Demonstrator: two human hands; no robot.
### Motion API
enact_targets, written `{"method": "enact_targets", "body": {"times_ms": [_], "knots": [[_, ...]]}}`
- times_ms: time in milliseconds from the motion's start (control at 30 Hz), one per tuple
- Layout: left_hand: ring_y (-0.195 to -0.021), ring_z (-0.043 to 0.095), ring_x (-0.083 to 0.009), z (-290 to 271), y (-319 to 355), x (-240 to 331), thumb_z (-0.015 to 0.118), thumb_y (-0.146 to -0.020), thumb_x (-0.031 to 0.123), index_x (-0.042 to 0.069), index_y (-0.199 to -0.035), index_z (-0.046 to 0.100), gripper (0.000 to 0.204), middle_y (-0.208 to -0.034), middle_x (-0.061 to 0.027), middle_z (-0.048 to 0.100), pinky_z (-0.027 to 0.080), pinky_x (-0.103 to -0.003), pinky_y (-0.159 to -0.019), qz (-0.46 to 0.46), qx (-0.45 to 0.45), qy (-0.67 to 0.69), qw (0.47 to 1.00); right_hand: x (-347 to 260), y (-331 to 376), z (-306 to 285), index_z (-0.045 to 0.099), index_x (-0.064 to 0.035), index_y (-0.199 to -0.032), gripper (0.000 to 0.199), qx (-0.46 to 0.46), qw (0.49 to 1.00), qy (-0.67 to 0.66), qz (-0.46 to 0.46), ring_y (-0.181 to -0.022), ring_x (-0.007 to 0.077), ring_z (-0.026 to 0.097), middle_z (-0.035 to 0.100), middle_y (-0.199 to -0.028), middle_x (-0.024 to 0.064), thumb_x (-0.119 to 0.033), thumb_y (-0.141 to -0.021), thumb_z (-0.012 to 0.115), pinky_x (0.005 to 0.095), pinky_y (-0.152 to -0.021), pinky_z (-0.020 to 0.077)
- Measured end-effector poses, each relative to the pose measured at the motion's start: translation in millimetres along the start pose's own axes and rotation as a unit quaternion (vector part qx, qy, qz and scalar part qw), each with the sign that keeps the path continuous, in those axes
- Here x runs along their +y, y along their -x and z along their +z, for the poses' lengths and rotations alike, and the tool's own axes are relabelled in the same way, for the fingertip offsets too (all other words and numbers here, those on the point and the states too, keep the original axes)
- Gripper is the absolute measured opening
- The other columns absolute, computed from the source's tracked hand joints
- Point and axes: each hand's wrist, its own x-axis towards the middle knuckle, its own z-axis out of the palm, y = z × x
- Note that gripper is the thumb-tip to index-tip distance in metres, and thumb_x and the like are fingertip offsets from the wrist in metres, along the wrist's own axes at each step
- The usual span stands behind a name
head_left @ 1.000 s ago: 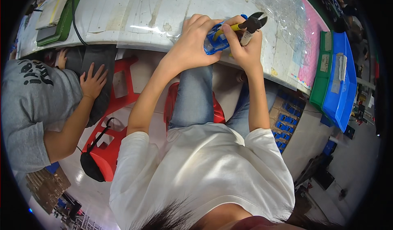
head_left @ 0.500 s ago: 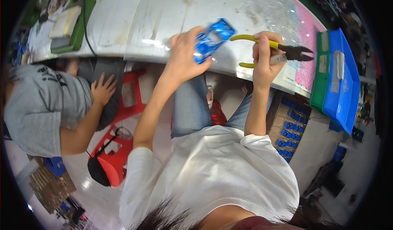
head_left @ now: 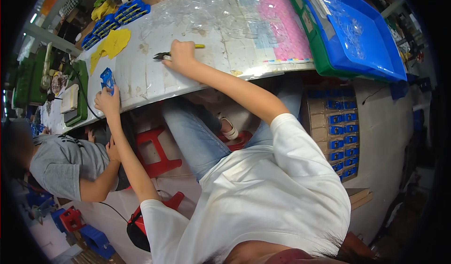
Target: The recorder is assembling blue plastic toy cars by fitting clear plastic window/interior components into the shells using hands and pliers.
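Note:
My left hand (head_left: 108,101) is stretched out to the left edge of the table, its fingers closed on the near end of a blue toy car (head_left: 107,77). Farther right, over the white tabletop, my right hand (head_left: 182,56) is wrapped round a pair of cutting pliers (head_left: 162,56). Their dark jaws point left, and one yellow handle sticks out on the right side of the fist. The other handle is hidden by my hand.
A yellow cloth (head_left: 112,44) and blue parts (head_left: 131,11) lie at the far left. Clear plastic pieces (head_left: 206,13) cover the back. Blue and green trays (head_left: 390,60) stand at the right. A seated person (head_left: 70,165) is at my left; toy cars fill a carton (head_left: 315,123) below.
My left hand has carried the toy car left, to the table's edge. My right hand has brought the pliers left and down to the tabletop, jaws now pointing left. The view has swung round.

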Motion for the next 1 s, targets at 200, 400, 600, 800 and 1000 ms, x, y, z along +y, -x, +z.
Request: {"method": "enact_targets", "body": {"times_ms": [200, 400, 600, 800, 1000], "knots": [[-0.085, 0.053, -0.0310, -59.3, 2.5, 131.7, 0.060, -0.073, 0.020, 0.004, -0.087, 0.057, 0.021, -0.090, -0.0128, 0.058, 0.038, -0.041, -0.079, 0.275, 0.184, 0.151, 0.932, 1.2, 39.7, -36.7, 0.044, 0.0096, -0.105, 0.081, 0.042, 0.993, -0.068, 0.083, -0.060, 0.0249, 0.060, 0.059, -0.071, 0.0130, -0.056, -0.062, 0.066, 0.0341, -0.052, 0.0444], [-0.084, 0.052, -0.0284, -39.3, 25.9, 286.6, 0.064, -0.070, 0.017, 0.004, -0.088, 0.056, 0.023, -0.088, -0.0112, 0.057, 0.039, -0.037, -0.074, 0.405, 0.041, 0.279, 0.870, 73.1, 202.8, -95.0, 0.054, -0.0046, -0.083, 0.020, 0.174, 0.945, -0.275, 0.024, -0.062, 0.0261, 0.058, 0.058, -0.074, 0.0087, -0.018, -0.070, 0.062, 0.0338, -0.056, 0.0444], [-0.079, 0.053, -0.0287, 12.1, 11.6, 311.0, 0.061, -0.074, 0.015, 0.005, -0.083, 0.058, 0.014, -0.081, -0.0124, 0.057, 0.039, -0.037, -0.069, 0.447, 0.067, 0.195, 0.870, 227.6, 340.7, -99.1, 0.056, -0.0049, -0.076, 0.005, 0.200, 0.886, -0.134, 0.397, -0.058, 0.0286, 0.057, 0.056, -0.064, 0.0137, -0.008, -0.072, 0.055, 0.0365, -0.052, 0.0438], [-0.065, 0.049, -0.0090, 15.1, -3.8, 309.6, 0.050, -0.088, 0.015, 0.001, -0.090, 0.055, 0.015, -0.080, -0.0040, 0.058, 0.039, -0.024, -0.059, 0.197, -0.053, 0.544, 0.814, 391.0, 455.1, -73.4, 0.057, -0.0049, -0.080, 0.009, 0.278, 0.794, 0.030, 0.539, -0.056, 0.0283, 0.055, 0.054, -0.060, 0.0109, -0.010, -0.073, 0.054, 0.0379, -0.053, 0.0429], [-0.075, 0.056, -0.0129, -10.4, 4.3, 303.7, 0.046, -0.091, 0.014, -0.001, -0.092, 0.050, 0.015, -0.086, -0.0091, 0.059, 0.041, -0.023, -0.065, 0.102, 0.005, 0.604, 0.791, 480.8, 418.4, -48.8, 0.054, 0.0004, -0.092, 0.032, 0.136, 0.831, 0.076, 0.534, -0.098, 0.0354, 0.049, 0.052, -0.100, 0.0207, -0.023, -0.072, 0.060, 0.0429, -0.081, 0.0412]]}}
